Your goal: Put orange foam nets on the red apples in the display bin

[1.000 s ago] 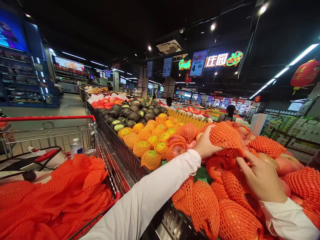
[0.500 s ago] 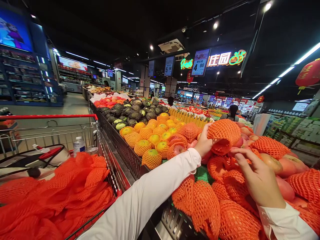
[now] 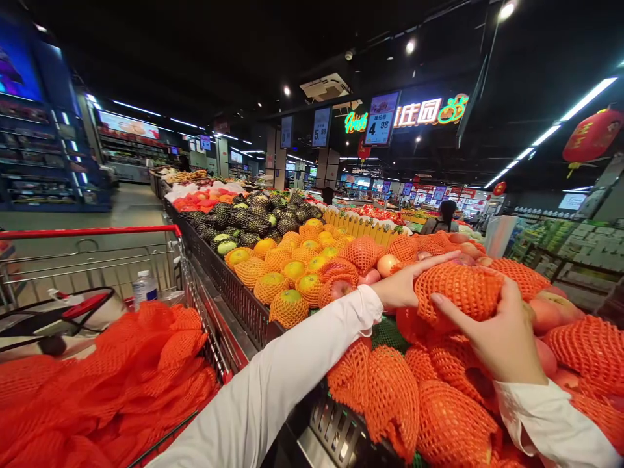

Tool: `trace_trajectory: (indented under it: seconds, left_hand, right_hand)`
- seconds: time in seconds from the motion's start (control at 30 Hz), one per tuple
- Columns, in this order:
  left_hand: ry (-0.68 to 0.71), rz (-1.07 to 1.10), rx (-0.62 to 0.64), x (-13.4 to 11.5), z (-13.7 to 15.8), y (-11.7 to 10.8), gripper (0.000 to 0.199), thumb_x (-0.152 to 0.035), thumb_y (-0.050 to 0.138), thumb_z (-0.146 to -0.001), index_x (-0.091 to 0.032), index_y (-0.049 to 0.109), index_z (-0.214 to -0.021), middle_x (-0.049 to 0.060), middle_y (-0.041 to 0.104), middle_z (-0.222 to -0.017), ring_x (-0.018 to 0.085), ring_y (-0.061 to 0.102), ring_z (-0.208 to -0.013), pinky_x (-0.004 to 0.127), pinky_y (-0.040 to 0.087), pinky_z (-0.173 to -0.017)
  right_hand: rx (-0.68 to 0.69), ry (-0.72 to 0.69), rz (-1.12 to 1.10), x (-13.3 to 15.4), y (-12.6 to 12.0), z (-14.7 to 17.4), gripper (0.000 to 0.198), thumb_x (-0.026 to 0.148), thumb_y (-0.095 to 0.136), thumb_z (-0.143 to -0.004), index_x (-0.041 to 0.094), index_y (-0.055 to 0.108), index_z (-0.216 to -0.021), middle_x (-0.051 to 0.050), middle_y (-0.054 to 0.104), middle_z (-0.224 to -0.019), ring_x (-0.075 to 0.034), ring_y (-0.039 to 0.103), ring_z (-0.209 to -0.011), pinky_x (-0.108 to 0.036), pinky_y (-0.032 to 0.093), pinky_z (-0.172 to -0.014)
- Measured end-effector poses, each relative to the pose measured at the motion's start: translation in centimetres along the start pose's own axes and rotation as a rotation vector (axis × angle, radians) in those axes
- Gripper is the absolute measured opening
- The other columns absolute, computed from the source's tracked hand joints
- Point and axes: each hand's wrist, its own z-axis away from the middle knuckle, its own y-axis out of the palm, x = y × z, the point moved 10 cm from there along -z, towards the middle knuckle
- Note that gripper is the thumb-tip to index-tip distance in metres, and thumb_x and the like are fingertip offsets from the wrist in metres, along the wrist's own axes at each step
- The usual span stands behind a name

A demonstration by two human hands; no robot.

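In the head view, an apple-sized fruit in an orange-red foam net [image 3: 458, 289] is between my two hands, above the heap; the net hides the fruit itself. My left hand [image 3: 404, 285] holds it from the left, fingers stretched along its far side. From the right, my right hand [image 3: 509, 335] grips it, thumb across the near face and fingers behind. Beneath and around lie reddish apples [image 3: 546, 357], some bare and others in the same red nets [image 3: 453, 416].
To the left stands a shopping cart [image 3: 92, 230] with a heap of red foam nets [image 3: 131, 383], a bag and a bottle [image 3: 145, 288]. Netted oranges [image 3: 287, 305] and dark netted melons [image 3: 253, 221] fill the black-edged stand [image 3: 224, 273]. A person [image 3: 443, 218] is farther back.
My right hand has moved up and left onto the netted fruit, from beside it to gripping it. The net's open end no longer shows. The view has shifted slightly right.
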Motion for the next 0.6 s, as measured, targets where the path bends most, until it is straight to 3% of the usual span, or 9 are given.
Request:
trace_trajectory:
  seconds: [0.07, 0.13, 0.2, 0.33, 0.47, 0.6]
  left_hand:
    - [-0.007, -0.137, -0.023, 0.8, -0.1, -0.7, 0.098, -0.014, 0.078, -0.071, -0.026, 0.030, -0.155, 0.013, 0.043, -0.156, 0.029, 0.042, -0.145, 0.050, 0.036, -0.120]
    - [-0.033, -0.393, -0.104, 1.8, -0.1, -2.1, 0.088, -0.008, 0.077, -0.069, -0.019, 0.042, -0.149, 0.017, 0.049, -0.151, 0.031, 0.044, -0.143, 0.051, 0.037, -0.119]
    - [-0.095, -0.588, -0.213, 2.6, 0.1, -3.8, 0.072, -0.005, 0.075, -0.069, -0.013, 0.055, -0.138, 0.021, 0.057, -0.141, 0.031, 0.056, -0.129, 0.051, 0.045, -0.111]
    - [-0.094, -0.649, -0.510, 1.5, 1.0, -7.0, 0.037, -0.004, 0.061, -0.081, -0.013, 0.068, -0.117, 0.015, 0.069, -0.120, 0.019, 0.067, -0.097, 0.038, 0.055, -0.092]
    - [-0.092, -0.674, -0.799, -0.7, 2.7, -9.4, 0.024, -0.006, 0.058, -0.083, -0.015, 0.072, -0.100, 0.009, 0.072, -0.106, 0.014, 0.065, -0.085, 0.032, 0.054, -0.087]
    - [-0.117, -0.645, -0.883, -1.0, 3.4, -10.0, 0.017, -0.013, 0.058, -0.086, -0.015, 0.071, -0.096, 0.008, 0.073, -0.103, 0.014, 0.065, -0.084, 0.030, 0.053, -0.085]
  right_hand:
    - [-0.035, 0.018, -0.004, 0.0, -0.3, 0.2, 0.084, 0.069, 0.079, -0.057, 0.022, 0.053, -0.121, -0.021, 0.066, -0.117, -0.047, 0.065, -0.104, -0.064, 0.054, -0.085]
    - [-0.092, 0.018, -0.014, 0.1, -0.8, 0.5, 0.081, 0.066, 0.080, -0.058, 0.022, 0.054, -0.122, -0.020, 0.065, -0.119, -0.048, 0.063, -0.108, -0.067, 0.051, -0.091]
    - [-0.173, -0.026, -0.015, 0.7, -1.8, 0.8, 0.079, 0.062, 0.079, -0.063, 0.023, 0.052, -0.127, -0.020, 0.062, -0.126, -0.048, 0.060, -0.115, -0.069, 0.047, -0.097]
    - [-0.287, -0.233, -0.020, 2.7, -3.2, 1.3, 0.083, 0.050, 0.080, -0.068, 0.024, 0.045, -0.139, -0.019, 0.052, -0.140, -0.044, 0.052, -0.128, -0.064, 0.041, -0.110]
    - [-0.179, -0.304, 0.012, 2.8, -1.6, 0.9, 0.079, 0.042, 0.081, -0.066, 0.022, 0.048, -0.134, -0.016, 0.057, -0.132, -0.039, 0.055, -0.123, -0.060, 0.043, -0.108]
    - [0.032, -0.363, 0.041, 3.1, 1.1, 1.1, 0.073, 0.033, 0.081, -0.062, 0.020, 0.050, -0.127, -0.013, 0.061, -0.124, -0.035, 0.059, -0.116, -0.056, 0.048, -0.103]
